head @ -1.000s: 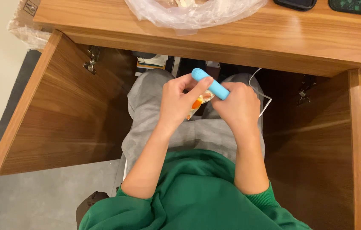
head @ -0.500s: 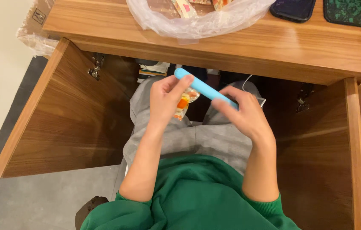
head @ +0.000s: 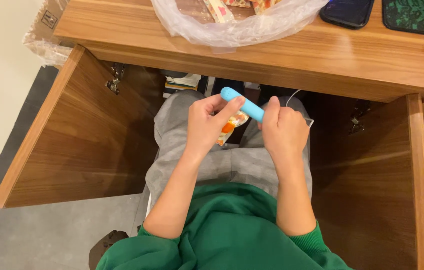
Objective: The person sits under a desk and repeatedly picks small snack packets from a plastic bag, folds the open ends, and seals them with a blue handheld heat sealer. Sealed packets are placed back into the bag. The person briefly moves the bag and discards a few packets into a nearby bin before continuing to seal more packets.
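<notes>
Over the lap, below the wooden desk [head: 282,62] edge, both hands hold a light blue stick [head: 242,104]. Left hand [head: 206,126] pinches its rounded upper end, with an orange packet [head: 231,126] tucked beneath the fingers. Right hand [head: 284,131] is clenched around its lower end, hiding it

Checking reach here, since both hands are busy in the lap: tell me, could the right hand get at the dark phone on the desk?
Probably yes: the phone lies bare near the desk edge, but the right hand would first have to release the blue tube.
</notes>
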